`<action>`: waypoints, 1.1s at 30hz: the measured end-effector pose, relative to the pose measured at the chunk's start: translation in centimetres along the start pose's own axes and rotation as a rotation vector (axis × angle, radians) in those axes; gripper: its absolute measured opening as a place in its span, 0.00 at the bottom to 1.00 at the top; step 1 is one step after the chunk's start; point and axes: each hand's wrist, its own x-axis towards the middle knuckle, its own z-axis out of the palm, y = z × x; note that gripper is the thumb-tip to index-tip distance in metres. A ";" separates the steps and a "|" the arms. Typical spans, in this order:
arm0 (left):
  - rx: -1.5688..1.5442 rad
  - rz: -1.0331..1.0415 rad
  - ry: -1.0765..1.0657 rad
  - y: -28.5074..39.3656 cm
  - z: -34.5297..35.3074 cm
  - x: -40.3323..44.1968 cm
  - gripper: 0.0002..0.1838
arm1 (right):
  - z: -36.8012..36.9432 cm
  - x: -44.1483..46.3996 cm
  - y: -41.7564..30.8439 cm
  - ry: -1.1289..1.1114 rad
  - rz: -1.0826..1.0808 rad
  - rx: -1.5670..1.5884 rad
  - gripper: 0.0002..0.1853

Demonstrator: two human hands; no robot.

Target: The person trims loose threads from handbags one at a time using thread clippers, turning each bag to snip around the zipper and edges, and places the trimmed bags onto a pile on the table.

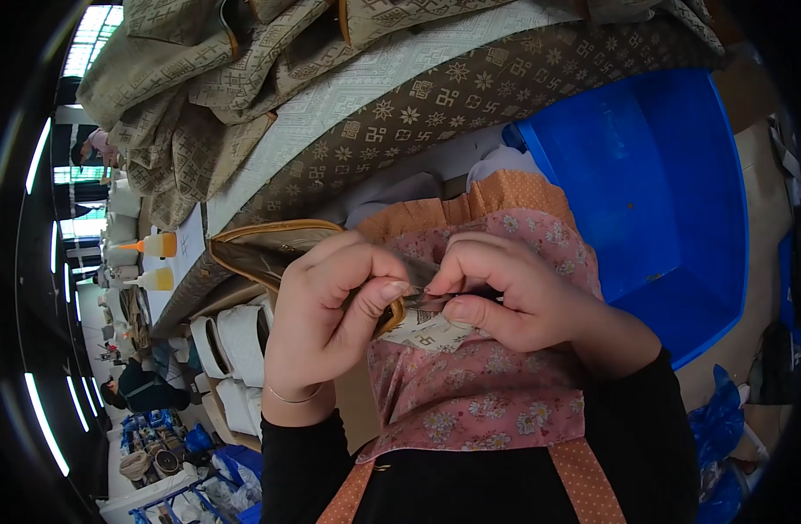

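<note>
My left hand [331, 306] is closed, thumb and forefinger pinching the edge of a fabric pouch [274, 236] with tan trim. My right hand [510, 293] is closed too, its fingertips pinching material of the same piece just across from the left ones. The small spot between the fingertips is partly hidden. Below them hangs a cream patterned flap [431, 334]. Both hands are held above a pink floral apron [479, 384].
Brown patterned fabric [400, 113] covers the table, with a heap of patterned bags [200, 113] on it. Two squeeze bottles [158, 245] stand at the left. A large blue bin [636, 192] is at the right. Another person [147, 389] is in the background.
</note>
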 end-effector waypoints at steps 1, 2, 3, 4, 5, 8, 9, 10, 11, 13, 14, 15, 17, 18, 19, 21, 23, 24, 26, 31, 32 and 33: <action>0.002 0.025 -0.013 0.0 -0.1 0.0 0.03 | 0.0 0.1 0.0 -0.011 -0.001 0.013 0.05; 0.003 0.024 -0.012 0.1 -0.1 0.0 0.03 | 0.1 0.1 0.2 -0.013 -0.001 0.014 0.05; -0.003 0.018 -0.028 0.3 -0.2 0.0 0.03 | 0.2 0.1 0.6 -0.022 0.003 0.065 0.06; -0.009 0.013 -0.043 0.4 -0.2 0.0 0.03 | 0.2 0.1 0.8 -0.031 0.007 0.115 0.08; -0.009 0.013 -0.041 0.5 -0.3 0.1 0.03 | 0.2 0.1 0.8 -0.034 0.007 0.115 0.08; 0.000 0.026 -0.061 0.7 -0.6 0.3 0.02 | 0.2 0.2 0.7 -0.035 -0.010 0.109 0.08; -0.003 0.027 -0.081 0.8 -0.6 0.3 0.02 | 0.2 0.3 0.6 -0.027 -0.040 0.079 0.08; -0.007 0.028 -0.100 0.8 -0.7 0.4 0.01 | 0.2 0.3 0.5 -0.019 -0.070 0.049 0.08; -0.007 0.027 -0.099 0.9 -0.7 0.5 0.01 | 0.2 0.4 0.4 -0.021 -0.070 0.050 0.08; -0.019 0.022 -0.125 1.1 -0.8 0.5 0.01 | 0.2 0.5 0.2 -0.021 -0.122 0.005 0.09; -0.018 0.021 -0.122 1.0 -0.8 0.5 0.01 | 0.2 0.5 0.1 -0.024 -0.123 0.005 0.09; -0.057 0.024 -0.137 0.9 -0.8 0.5 0.01 | 0.2 0.5 -0.1 -0.035 -0.106 -0.004 0.09; -0.097 0.025 -0.151 0.7 -0.8 0.5 0.01 | 0.2 0.5 -0.3 -0.048 -0.088 -0.012 0.09; -0.092 0.036 -0.162 0.7 -0.8 0.5 0.01 | 0.2 0.5 -0.5 -0.044 -0.100 -0.042 0.09; -0.088 0.049 -0.172 0.6 -0.8 0.5 0.01 | 0.1 0.5 -0.6 -0.039 -0.111 -0.074 0.09; -0.134 0.041 -0.174 0.5 -0.6 0.4 0.02 | 0.1 0.2 -1.1 -0.054 -0.083 -0.088 0.08; -0.181 0.034 -0.179 0.5 -0.5 0.4 0.03 | 0.1 0.0 -1.3 -0.068 -0.053 -0.104 0.08; -0.159 0.021 -0.164 0.5 -0.4 0.4 0.03 | 0.2 -0.2 -1.4 -0.050 -0.057 -0.097 0.07; -0.139 0.008 -0.147 0.4 -0.3 0.4 0.03 | 0.0 -0.3 -1.4 -0.034 -0.058 -0.091 0.07; -0.171 0.079 -0.069 -0.5 0.5 0.6 0.03 | -0.3 -0.7 -1.9 -0.022 -0.022 -0.081 0.07; -0.173 0.083 -0.069 -0.5 0.7 0.7 0.03 | -0.3 -0.8 -2.1 -0.021 -0.022 -0.085 0.07; -0.167 0.079 -0.028 -0.4 1.0 0.6 0.03 | -0.3 -0.9 -2.3 -0.009 0.028 -0.100 0.07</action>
